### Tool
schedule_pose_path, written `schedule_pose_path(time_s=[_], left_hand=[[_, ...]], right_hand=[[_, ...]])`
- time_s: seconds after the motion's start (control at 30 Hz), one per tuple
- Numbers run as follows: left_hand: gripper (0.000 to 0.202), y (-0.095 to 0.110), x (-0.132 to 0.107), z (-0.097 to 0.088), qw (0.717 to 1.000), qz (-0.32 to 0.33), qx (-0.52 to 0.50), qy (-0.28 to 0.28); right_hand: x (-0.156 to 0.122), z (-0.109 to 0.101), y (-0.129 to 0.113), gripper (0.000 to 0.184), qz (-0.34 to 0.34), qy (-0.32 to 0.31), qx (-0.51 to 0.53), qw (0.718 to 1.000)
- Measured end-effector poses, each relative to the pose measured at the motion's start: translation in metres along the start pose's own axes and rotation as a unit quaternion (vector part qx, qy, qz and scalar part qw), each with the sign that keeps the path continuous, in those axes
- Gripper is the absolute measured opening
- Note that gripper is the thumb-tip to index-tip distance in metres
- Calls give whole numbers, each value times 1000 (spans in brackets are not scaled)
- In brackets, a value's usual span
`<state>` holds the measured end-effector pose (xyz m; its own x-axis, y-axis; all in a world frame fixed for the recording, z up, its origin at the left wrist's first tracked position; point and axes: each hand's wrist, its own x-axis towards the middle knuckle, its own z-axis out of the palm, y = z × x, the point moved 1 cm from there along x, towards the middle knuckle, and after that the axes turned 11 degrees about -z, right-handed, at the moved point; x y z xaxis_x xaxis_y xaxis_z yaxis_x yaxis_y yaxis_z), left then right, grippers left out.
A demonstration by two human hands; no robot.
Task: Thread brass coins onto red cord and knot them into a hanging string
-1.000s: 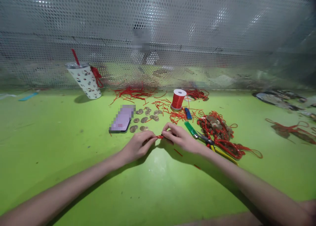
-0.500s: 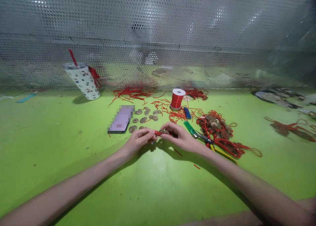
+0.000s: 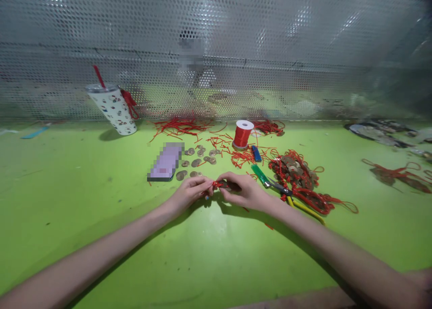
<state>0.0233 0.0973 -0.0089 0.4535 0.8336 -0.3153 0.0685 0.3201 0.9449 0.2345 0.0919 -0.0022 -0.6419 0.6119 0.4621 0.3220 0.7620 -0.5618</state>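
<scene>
My left hand point(image 3: 189, 194) and my right hand point(image 3: 243, 191) meet over the green table point(image 3: 101, 201), fingertips almost touching. Between them they pinch a short piece of red cord point(image 3: 218, 184) with a small knot; a brown coin seems to sit under my right fingers. Just beyond my left hand lie several loose bronze coins point(image 3: 196, 162) and a phone point(image 3: 166, 162). To the right of my right hand lie a green lighter point(image 3: 260, 174) and yellow-handled pliers point(image 3: 299, 203).
A spool of red cord point(image 3: 242, 134) stands behind, with a blue lighter point(image 3: 256, 153) and red cord scraps point(image 3: 182, 126) around it. A heap of coins tied with red cord point(image 3: 299, 176) lies at right. A patterned cup with a red straw point(image 3: 113, 106) stands back left by the perforated metal screen point(image 3: 216, 52).
Both hands have shifted slightly away from me and drawn closer together, working the red cord between the fingertips. Nothing else on the table moved.
</scene>
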Motion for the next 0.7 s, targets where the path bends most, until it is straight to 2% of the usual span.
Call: schedule_pose_path(time_s=[0.13, 0.37, 0.47, 0.6, 0.7], left_hand=[[34, 1, -2, 0, 999, 18, 46, -10], [35, 2, -5, 2, 993, 47, 110, -19], [35, 2, -5, 1, 989, 61, 133, -9], [34, 3, -3, -3, 982, 96, 155, 46], [35, 4, -3, -6, 978, 116, 147, 86]], right_hand=[[-2, 6, 4, 24, 16, -3, -55, 998], [-5, 17, 7, 23, 13, 29, -136, 990], [-5, 16, 4, 26, 16, 25, -104, 994], [-2, 11, -1, 26, 31, 13, 10, 999], [1, 6, -3, 25, 33, 10, 55, 998]])
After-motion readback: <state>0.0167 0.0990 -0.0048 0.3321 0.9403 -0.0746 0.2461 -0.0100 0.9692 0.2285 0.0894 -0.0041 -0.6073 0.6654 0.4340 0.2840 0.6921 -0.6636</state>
